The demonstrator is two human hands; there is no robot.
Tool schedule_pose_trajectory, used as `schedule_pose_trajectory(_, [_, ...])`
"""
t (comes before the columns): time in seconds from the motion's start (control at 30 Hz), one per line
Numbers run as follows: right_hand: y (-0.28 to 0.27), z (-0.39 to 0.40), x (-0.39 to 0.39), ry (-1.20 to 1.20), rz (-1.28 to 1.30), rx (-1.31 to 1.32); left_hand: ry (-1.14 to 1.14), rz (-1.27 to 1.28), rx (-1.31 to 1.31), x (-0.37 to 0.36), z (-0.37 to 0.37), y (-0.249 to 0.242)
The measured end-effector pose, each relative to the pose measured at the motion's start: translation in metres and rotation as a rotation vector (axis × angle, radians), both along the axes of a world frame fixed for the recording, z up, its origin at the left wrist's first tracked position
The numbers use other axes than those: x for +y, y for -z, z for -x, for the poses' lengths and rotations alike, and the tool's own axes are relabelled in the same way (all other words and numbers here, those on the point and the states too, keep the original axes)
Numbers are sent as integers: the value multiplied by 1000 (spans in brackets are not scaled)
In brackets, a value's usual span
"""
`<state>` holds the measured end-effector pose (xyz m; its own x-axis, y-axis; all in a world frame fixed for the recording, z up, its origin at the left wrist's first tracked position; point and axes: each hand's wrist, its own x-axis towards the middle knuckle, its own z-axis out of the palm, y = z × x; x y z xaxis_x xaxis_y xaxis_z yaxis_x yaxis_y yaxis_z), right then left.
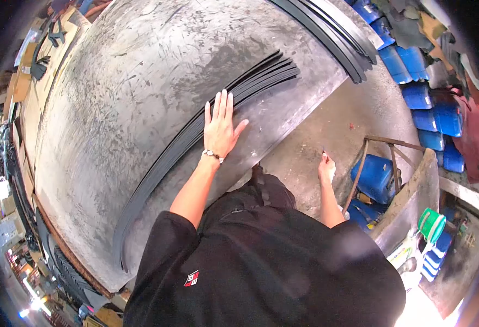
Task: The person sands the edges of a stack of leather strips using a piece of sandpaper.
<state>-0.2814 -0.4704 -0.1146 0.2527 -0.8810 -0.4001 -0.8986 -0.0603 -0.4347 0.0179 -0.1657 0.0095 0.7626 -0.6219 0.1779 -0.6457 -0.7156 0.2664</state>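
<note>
My left hand (221,128) lies flat, fingers stretched out, on a bundle of long dark strips (168,155). The strips look thin and flexible and run in a curve across the grey worktable (114,98). Their far ends fan out slightly. My right hand (327,169) hangs past the table's edge, over the floor. Its fingers are closed round a small dark pointed object, of which only the tip shows above them. The kind of object cannot be made out.
More long dark strips (337,46) lie at the table's far right. Blue plastic containers (414,62) line the floor on the right. Nearer stand a metal frame (365,163), a blue drum (374,177) and a green bucket (432,224). Cardboard (24,80) lies at the left.
</note>
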Motion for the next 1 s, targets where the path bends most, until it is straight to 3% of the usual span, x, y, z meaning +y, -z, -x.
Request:
schedule_pose_trajectory(0.1, [39,16,-33,-75,-26,138,-96,-18,42,50,22,-6])
schedule_pose_trajectory(0.17, [49,20,-39,-57,5,129,-302,-92,4,103,50,-10])
schedule_pose_trajectory(0.23, [55,19,-46,-59,-19,158,-658,-208,-135,173,78,12])
schedule_pose_trajectory(0.33, [67,16,-61,-58,-85,218,-1400,-164,4,286,119,45])
schedule_pose_trajectory(0.4, [69,8,-65,-71,-87,182,-1852,-101,162,307,126,39])
schedule_pose_trajectory(0.5, [81,-2,-73,-150,-102,163,-1715,-384,61,345,116,68])
schedule_pose_trajectory(0.57, [76,-14,-75,-141,-101,151,-1442,-513,-38,286,81,33])
schedule_pose_trajectory(0.6, [72,-20,-76,-137,-99,144,-1188,-531,-251,271,65,49])
schedule_pose_trajectory(0.63, [77,-19,-79,-127,-107,124,-1014,-449,-115,216,42,20])
schedule_pose_trajectory(0.67, [84,-18,-82,-118,-117,103,-821,-330,-339,182,25,36])
schedule_pose_trajectory(0.7, [89,-18,-84,-112,-127,81,-724,-203,-227,127,6,13])
schedule_pose_trajectory(0.8, [54,-20,-76,-89,-122,114,-491,111,27,19,-41,4])
schedule_pose_trajectory(0.93, [51,7,-75,-63,-126,230,-192,35,130,-78,-62,-21])
schedule_pose_trajectory(1.0, [111,52,-80,-13,-68,160,-92,4,173,-102,-64,-28])
